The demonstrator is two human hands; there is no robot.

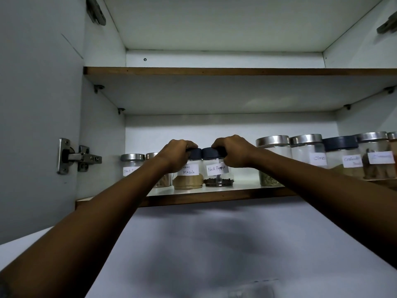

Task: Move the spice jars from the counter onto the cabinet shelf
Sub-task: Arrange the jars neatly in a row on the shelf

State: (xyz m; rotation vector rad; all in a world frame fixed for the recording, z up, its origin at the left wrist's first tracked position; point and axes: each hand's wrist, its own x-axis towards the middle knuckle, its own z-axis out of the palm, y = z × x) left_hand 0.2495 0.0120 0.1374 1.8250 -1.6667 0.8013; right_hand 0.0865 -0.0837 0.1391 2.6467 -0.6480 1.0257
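Hands in view: two. The left hand (179,154) and the right hand (233,152) both reached into the open cabinet from below.
Left hand fingers: curled over the dark lid of the Garam Masala jar (189,176), clamped on it from above.
Right hand fingers: curled over the dark lid of the Black Pepper jar (217,175), clamped on it from above.
Held jars, count: two, upright, standing on the lower shelf (214,191), lids touching or just beside each other; which could not be told.
Held jar contents: tan powder in the left jar; dark peppercorns in the right jar.
Jars to the left, count: two with silver lids. The labelled silver-lid jar (132,166) stood just beside the left forearm; a second one (153,157) was mostly hidden behind that arm.
Jars to the right, count: at least four larger ones, namely the big silver-lid jar (271,160), the Clove jar (307,153), the dark-lid jar (341,158) and the brown-stick jar (374,160). A further lid was cut by the frame edge.
Shelf edge: the held jars stood near the brown front edge (214,197), set back from it.
Open room: a bare gap lay between the Black Pepper jar and the big silver-lid jar.
Upper shelf (214,71): one board above; its top surface was not visible.
Door hinge (79,157): on the left wall, well apart from the jars.
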